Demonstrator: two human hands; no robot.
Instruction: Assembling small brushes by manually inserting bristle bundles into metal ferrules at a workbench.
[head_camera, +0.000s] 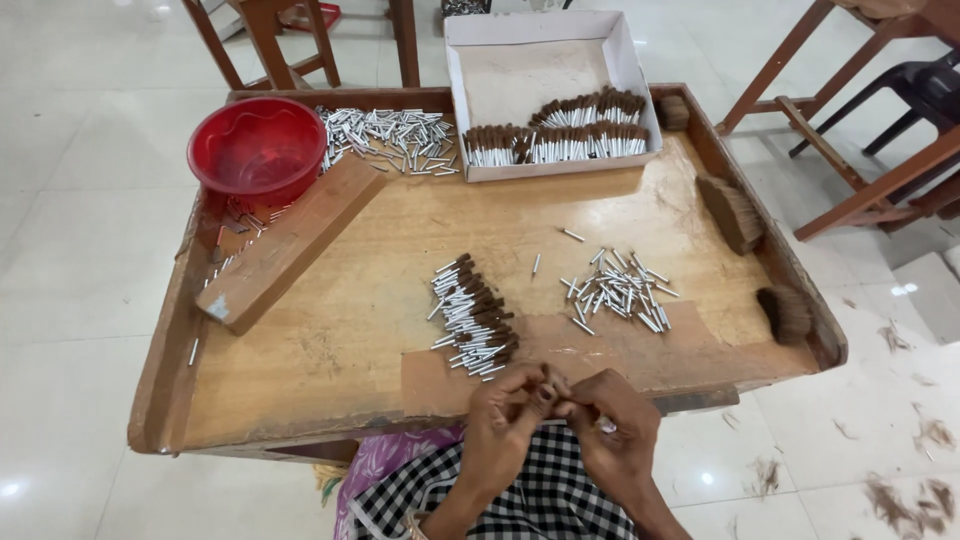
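Observation:
My left hand (508, 418) and my right hand (612, 425) meet at the near edge of the wooden tray table (330, 330), fingertips pinched together around a small piece that is mostly hidden; a bit of silver tube shows at the right hand. Just beyond the hands lies a row of silver tubes with brown bristle tips (475, 318). A loose scatter of bare silver tubes (618, 290) lies to the right of that row.
A white cardboard box (500, 75) at the back holds more bristle-tipped tubes (565, 135). A red plastic bowl (257, 148), a wooden block (290, 240) and another heap of tubes (390, 135) sit at left. Brown fibre bundles (732, 212) lie at right. Wooden furniture legs stand around.

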